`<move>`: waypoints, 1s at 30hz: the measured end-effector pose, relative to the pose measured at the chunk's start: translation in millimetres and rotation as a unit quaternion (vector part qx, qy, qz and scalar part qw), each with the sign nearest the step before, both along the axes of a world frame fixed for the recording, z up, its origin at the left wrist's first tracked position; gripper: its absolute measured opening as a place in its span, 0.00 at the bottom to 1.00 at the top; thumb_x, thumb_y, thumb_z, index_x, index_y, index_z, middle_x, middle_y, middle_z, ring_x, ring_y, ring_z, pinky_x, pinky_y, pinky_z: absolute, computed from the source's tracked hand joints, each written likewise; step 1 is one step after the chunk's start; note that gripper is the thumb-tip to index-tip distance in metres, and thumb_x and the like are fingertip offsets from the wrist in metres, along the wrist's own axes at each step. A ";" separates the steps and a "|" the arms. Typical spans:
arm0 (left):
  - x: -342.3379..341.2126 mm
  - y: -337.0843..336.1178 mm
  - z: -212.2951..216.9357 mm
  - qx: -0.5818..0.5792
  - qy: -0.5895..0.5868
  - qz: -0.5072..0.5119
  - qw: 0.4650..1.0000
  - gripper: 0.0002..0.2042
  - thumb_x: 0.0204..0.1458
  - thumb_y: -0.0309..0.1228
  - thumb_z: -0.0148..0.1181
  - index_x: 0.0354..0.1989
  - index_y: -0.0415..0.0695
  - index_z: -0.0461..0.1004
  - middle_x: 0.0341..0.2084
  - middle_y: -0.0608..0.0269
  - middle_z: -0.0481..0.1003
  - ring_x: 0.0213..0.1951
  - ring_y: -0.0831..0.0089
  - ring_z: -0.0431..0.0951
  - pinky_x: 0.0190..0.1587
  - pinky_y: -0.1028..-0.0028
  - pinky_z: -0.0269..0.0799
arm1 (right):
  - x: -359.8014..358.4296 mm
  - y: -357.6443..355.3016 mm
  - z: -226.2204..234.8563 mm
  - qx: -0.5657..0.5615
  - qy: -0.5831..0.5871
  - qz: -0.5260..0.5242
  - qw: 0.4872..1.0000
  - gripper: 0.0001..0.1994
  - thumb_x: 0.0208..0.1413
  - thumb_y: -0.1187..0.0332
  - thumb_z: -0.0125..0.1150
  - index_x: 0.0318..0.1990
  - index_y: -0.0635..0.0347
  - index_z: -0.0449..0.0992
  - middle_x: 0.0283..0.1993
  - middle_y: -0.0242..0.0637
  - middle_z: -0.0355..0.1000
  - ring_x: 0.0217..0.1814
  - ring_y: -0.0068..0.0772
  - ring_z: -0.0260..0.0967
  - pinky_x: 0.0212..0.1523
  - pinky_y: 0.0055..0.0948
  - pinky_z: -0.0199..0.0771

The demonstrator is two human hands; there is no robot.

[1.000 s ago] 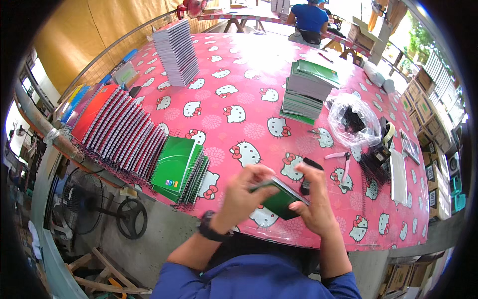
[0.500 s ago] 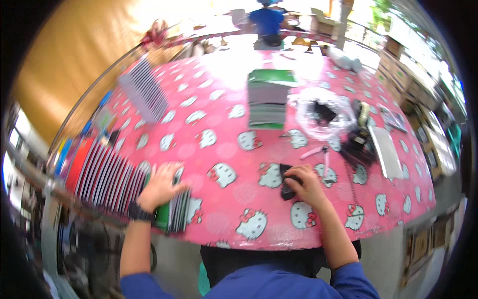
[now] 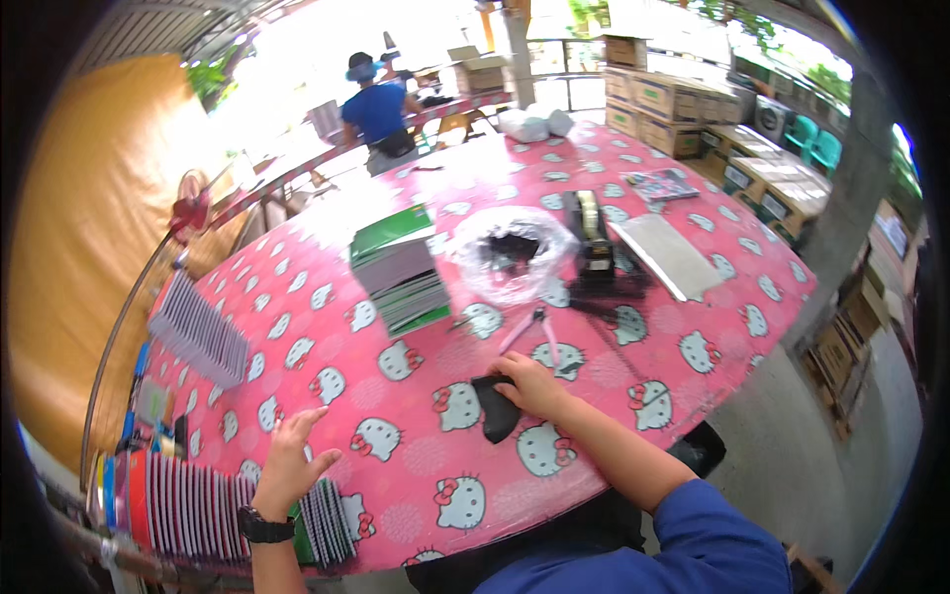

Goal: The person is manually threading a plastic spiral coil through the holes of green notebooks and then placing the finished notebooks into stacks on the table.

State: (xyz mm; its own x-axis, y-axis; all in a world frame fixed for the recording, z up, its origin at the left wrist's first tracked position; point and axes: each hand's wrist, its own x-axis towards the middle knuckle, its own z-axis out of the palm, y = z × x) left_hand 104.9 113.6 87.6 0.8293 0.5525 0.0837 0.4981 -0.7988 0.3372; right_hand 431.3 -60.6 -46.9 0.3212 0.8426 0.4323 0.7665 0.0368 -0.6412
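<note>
A: which hand's nearer the blk item [image 3: 498, 411]?
B: R hand [image 3: 524, 381]. It's touching the item's far part; fingers are lying bent over its right side.
A: gripping, or just resting on it?
B: can't tell. Fingers are hiding the contact, so pinch vs. light touch isn't showing.
A: pos?
B: item's lying on the pink tablecloth [image 3: 404, 520], to the L of R hand's knuckles & running nearside of the fingertips. Most of its length is sticking out on the person's side.
A: long axis?
B: running approx. front-to-back, near end leaning slightly R. R forearm's slanting in from lower R, so the two are sitting oblique, not in line. Can't ID the item, it's showing as a plain dark shape.
A: L hand [image 3: 290, 460]?
B: well apart, tablecloth's lying between. Fingers are spreading wide, thumb's pointing R toward the item's side, nothing showing in it. It's sitting at the far end of the green notebooks [image 3: 327, 520]; can't tell if touching. Red-covered notebook row [image 3: 188, 505] is standing just L of those.
A: anything near R hand?
B: pink-handled pliers [image 3: 538, 316] are lying just beyond it, clear plastic bag [image 3: 473, 267] w/ dark contents farther out, tape dispenser [image 3: 596, 255] to the bag's R.
</note>
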 end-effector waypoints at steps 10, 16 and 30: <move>162.4 47.6 28.4 0.016 -0.278 -0.046 0.959 0.31 0.48 0.45 0.63 0.55 0.36 0.65 0.52 0.46 0.69 0.57 0.54 0.66 0.58 0.64 0.61 | 65.9 -17.5 -4.1 0.135 -0.033 -0.309 0.941 0.07 0.46 0.75 0.57 0.34 0.63 0.77 0.38 0.45 0.73 0.45 0.47 0.67 0.48 0.39 0.66; 199.1 105.2 8.6 -0.324 -0.417 0.074 0.846 0.37 0.53 0.56 0.52 0.63 0.40 0.55 0.60 0.48 0.60 0.64 0.58 0.55 0.63 0.59 0.50 | 44.8 12.4 39.0 0.141 0.261 -0.158 0.942 0.11 0.51 0.68 0.60 0.41 0.64 0.76 0.41 0.38 0.73 0.42 0.33 0.70 0.42 0.29 0.69; 240.8 150.8 -28.8 -0.505 -0.388 0.118 0.762 0.35 0.54 0.62 0.42 0.63 0.49 0.58 0.47 0.62 0.68 0.48 0.68 0.64 0.50 0.65 0.58 | 109.3 197.4 76.2 0.008 0.540 0.037 0.841 0.51 0.41 0.30 0.55 0.66 0.58 0.54 0.61 0.56 0.54 0.55 0.45 0.60 0.52 0.40 0.63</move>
